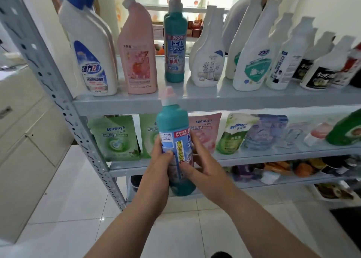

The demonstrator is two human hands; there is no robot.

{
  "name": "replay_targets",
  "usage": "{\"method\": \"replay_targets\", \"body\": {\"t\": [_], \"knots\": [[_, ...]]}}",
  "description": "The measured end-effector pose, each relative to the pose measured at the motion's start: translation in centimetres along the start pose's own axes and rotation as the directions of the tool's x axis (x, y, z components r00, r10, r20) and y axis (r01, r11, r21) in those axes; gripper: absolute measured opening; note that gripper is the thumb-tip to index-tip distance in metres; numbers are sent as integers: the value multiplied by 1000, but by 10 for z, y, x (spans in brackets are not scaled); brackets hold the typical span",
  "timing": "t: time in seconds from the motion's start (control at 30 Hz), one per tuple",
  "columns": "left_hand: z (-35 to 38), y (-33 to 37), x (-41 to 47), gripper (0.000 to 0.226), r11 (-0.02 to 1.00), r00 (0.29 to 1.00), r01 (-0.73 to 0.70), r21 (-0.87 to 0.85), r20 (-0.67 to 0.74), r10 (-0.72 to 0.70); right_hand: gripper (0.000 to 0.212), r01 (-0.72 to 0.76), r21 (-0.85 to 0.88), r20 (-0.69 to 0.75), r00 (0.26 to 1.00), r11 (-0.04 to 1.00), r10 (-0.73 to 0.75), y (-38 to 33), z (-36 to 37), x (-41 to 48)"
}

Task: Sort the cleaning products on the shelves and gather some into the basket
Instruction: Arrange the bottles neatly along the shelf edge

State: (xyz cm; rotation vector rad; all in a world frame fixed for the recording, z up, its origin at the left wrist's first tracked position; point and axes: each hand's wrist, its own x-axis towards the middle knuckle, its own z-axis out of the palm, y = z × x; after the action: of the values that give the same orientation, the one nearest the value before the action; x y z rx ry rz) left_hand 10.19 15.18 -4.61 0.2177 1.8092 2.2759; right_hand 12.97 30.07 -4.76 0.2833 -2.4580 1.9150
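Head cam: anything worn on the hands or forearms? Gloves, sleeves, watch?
Nothing worn. Left hand and right hand: no gloves or rings visible. Left forearm and right forearm bare to the frame edge: no sleeves, watch or bands.

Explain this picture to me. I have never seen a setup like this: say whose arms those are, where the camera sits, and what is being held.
There is no machine here. A person wears one wide-angle camera on the head, looking forward and down, so the two bare arms are their own. The left hand and right hand both grip an upright teal bottle. Behind it, the top shelf carries standing cleaner bottles, among them a matching teal bottle. The shelf below carries soft refill pouches.
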Motion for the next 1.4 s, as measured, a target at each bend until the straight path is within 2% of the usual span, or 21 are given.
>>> {"method": "replay_targets", "body": {"t": [0.13,0.27,0.33,0.43,0.57,0.63,0.8,0.97,1.13,1.27,1.4], "knots": [[30,30,28,51,985,992,-117,129,51,111,73,114,24,-89,990,993,-111,-14,-29,29],[52,64,66,55,973,985,-167,158,74,157,78,212,66,-217,957,975,-193,-31,-66,68],[56,80,91,52,952,976,-218,217,25,218,85,252,68,-272,936,965,-225,-38,-82,87],[52,97,136,59,867,918,-300,398,-127,376,82,312,10,-360,887,950,-287,-42,-102,115],[52,102,196,85,756,872,-232,612,-212,440,84,358,-44,-436,833,933,-340,-37,-124,145],[56,98,222,95,717,853,-203,667,-240,464,85,372,-36,-444,825,928,-348,-33,-133,156],[59,94,276,105,814,875,-113,570,-331,354,85,391,-31,-422,829,920,-367,-22,-147,174],[53,88,283,81,760,871,-75,645,-328,365,86,393,-26,-395,841,919,-370,-14,-151,181],[49,82,233,78,689,848,-218,691,-215,484,85,385,-25,-407,839,923,-361,-15,-151,182],[35,72,180,77,731,847,-334,595,-150,510,85,377,-30,-410,840,926,-355,-18,-143,188],[16,63,135,73,760,852,-361,540,-141,505,87,368,-48,-376,855,929,-358,-22,-124,198]]}}
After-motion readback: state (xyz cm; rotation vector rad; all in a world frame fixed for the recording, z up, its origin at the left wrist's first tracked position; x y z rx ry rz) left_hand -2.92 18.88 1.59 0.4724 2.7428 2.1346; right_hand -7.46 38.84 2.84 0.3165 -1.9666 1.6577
